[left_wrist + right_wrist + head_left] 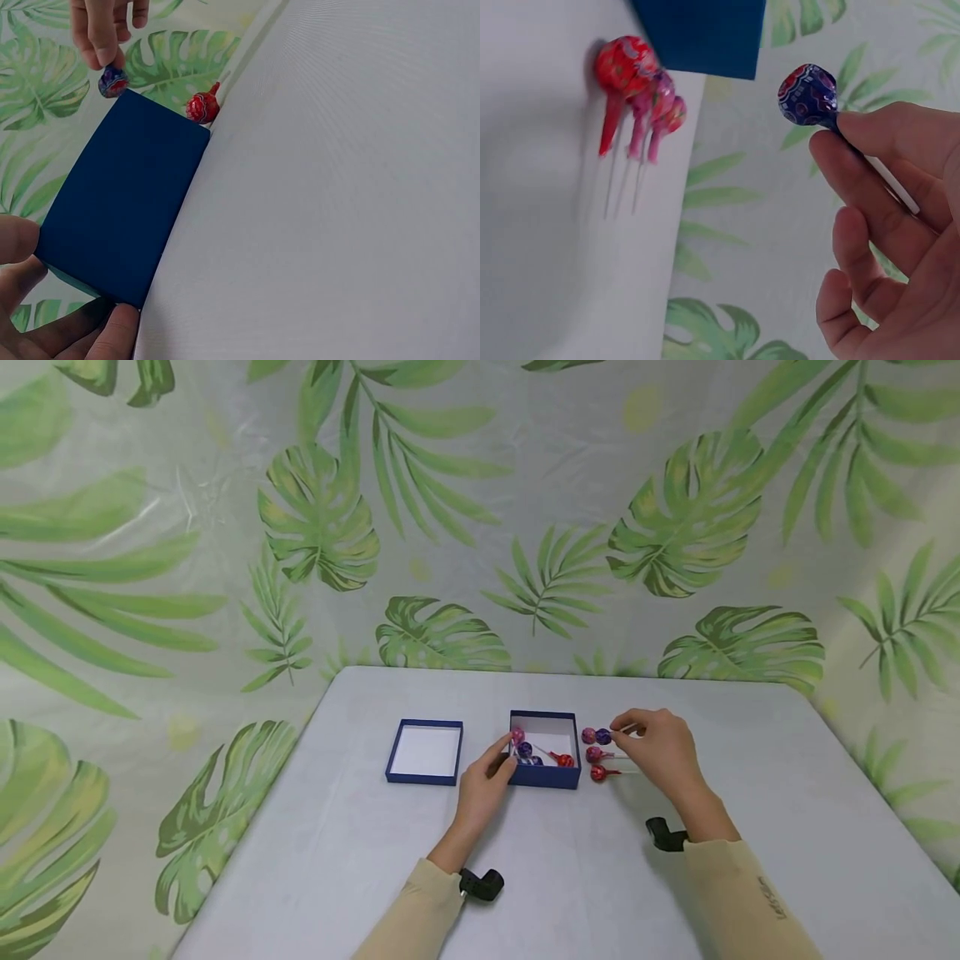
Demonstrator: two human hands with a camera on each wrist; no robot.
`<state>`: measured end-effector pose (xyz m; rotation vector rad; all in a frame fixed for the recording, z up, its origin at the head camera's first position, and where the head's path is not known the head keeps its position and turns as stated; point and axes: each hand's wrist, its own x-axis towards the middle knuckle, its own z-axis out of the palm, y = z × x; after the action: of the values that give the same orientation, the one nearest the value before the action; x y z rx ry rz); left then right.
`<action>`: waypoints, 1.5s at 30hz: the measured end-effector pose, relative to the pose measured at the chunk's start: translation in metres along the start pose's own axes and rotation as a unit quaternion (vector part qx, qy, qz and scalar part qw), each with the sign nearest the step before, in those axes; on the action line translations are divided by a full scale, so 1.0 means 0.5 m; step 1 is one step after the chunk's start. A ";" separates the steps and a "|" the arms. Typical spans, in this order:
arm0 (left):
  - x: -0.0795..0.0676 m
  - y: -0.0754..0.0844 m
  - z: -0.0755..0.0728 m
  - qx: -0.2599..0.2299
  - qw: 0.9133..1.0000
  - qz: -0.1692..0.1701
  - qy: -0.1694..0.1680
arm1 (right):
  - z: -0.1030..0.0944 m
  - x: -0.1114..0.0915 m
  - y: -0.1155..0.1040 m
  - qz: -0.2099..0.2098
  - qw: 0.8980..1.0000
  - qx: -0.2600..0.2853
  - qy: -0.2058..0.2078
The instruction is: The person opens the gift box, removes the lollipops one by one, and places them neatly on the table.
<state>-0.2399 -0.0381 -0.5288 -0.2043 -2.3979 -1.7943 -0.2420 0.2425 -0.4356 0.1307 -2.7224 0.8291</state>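
Note:
An open blue box [544, 777] with a white inside stands on the table, holding several wrapped lollipops, among them red, dark blue and pink ones. My left hand [482, 787] grips the box at its left side, thumb and fingers about the corner. To the right of the box, my right hand [663, 753] pinches a dark blue lollipop [807, 96] between thumb and forefinger, just below its head. The stick runs back into the palm. Beside the box lie a red lollipop [625, 66] and two pinkish ones, sticks pointing right.
A shallow blue-edged lid [426, 752], white inside, lies left of the box. The white table [360, 868] meets a leaf-patterned curtain [562, 510] at the back. Each wrist wears a small black camera.

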 end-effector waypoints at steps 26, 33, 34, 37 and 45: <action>0.001 0.005 -0.003 0.001 1.000 -0.008 -0.002 | -0.002 -0.052 0.061 -0.005 0.999 -0.022 -0.037; 0.000 0.001 -0.003 0.002 1.000 -0.009 -0.001 | 0.006 -0.063 0.069 -0.006 0.998 -0.028 -0.056; 0.001 0.001 -0.003 0.002 1.000 -0.009 -0.001 | 0.007 -0.064 0.070 -0.008 0.998 -0.024 -0.060; 0.001 0.001 -0.003 0.000 1.000 -0.008 -0.001 | 0.012 -0.065 0.075 -0.010 0.997 -0.012 -0.070; 0.000 0.004 -0.004 -0.003 1.000 -0.010 -0.001 | 0.029 -0.069 0.091 0.025 0.994 0.024 -0.103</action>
<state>-0.2393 -0.0392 -0.5264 -0.1825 -2.4041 -1.8109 -0.2205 0.2721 -0.4815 0.1665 -2.9101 0.9428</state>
